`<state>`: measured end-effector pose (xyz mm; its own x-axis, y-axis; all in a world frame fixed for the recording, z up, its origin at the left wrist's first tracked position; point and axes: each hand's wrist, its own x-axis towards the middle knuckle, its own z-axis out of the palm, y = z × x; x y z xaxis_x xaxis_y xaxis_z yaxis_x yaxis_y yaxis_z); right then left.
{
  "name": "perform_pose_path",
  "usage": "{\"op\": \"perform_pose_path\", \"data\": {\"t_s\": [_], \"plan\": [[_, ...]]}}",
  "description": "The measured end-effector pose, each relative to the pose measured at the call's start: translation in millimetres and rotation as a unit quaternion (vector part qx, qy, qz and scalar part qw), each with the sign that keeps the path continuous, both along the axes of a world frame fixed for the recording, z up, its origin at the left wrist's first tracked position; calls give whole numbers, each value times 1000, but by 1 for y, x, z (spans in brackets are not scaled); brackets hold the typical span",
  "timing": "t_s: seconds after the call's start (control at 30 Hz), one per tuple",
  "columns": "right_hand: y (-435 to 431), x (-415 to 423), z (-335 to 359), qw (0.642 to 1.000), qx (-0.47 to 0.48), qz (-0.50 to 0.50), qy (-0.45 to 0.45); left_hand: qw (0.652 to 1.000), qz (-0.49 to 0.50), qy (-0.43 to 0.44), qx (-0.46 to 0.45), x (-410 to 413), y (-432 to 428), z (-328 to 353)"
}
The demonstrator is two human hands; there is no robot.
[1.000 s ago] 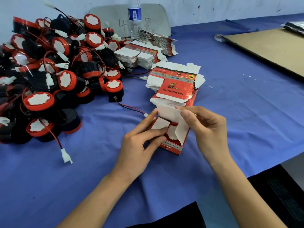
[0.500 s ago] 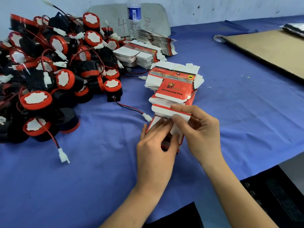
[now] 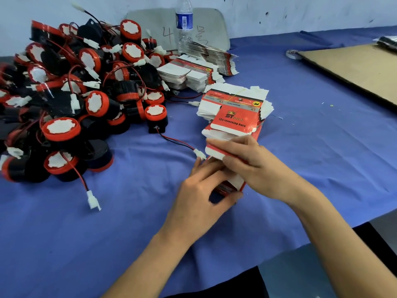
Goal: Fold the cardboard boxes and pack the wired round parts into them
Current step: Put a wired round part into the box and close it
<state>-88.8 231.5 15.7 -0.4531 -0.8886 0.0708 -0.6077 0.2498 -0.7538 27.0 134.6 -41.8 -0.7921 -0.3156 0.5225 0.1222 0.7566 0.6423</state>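
- On the blue table [image 3: 322, 151], toward its near edge, a red-and-white box [image 3: 235, 182] sits between both hands.
- The left hand [image 3: 197, 201] wraps the box from the left, thumb at its near end.
- The right hand [image 3: 262, 168] pinches the box's white far flap.
- Flat boxes [image 3: 234, 110] lie stacked just beyond.
- Round parts [image 3: 71, 100] are heaped at the left; one white plug [image 3: 199, 154] lies just beside the left fingers.
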Motion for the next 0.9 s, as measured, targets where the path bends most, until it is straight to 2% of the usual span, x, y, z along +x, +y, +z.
{"op": "perform_pose_path", "data": {"t_s": [0.1,0.2,0.33,0.6,0.77,0.9], "plan": [[4,11,-10,999,-33,5,21,993,92,31,72,3,7,-5],[5,13,-21,993,-21,-8,120,972,155,14,178,7,4,-7],[3,18,-27,979,-3,-9,202,970,136,-23,199,9,3,-8],[2,23,-33,963,-33,-30,265,978,129,-41,161,9,4,-7],[-5,28,-40,951,-69,-71,292,961,95,-12,260,12,-3,-5],[-1,24,-40,949,-18,-14,315,958,84,10,276,13,-7,-2]]}}
